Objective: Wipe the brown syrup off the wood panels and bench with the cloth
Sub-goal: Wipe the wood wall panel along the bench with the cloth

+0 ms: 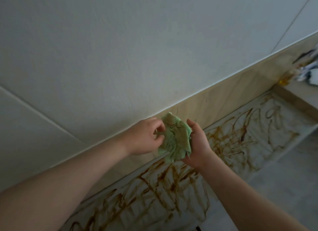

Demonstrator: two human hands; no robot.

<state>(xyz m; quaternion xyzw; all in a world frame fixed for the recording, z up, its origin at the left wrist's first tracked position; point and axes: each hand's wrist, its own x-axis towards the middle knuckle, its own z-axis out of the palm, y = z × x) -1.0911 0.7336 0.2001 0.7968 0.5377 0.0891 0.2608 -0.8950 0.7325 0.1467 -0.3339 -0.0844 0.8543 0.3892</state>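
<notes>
From the head camera, the crumpled green cloth point(173, 139), stained brown in patches, sits between both hands: the right grip point(197, 144) cups it from below with fingers curled up around its side, and the left grip point(146, 137) pinches its near edge with bent fingertips. Just behind the grips runs the pale wood panel point(223, 93) under a white wall point(120, 50) – beneath them and out past the right grip, looping trails of brown syrup point(232, 132) cover the table point(197, 205).
</notes>
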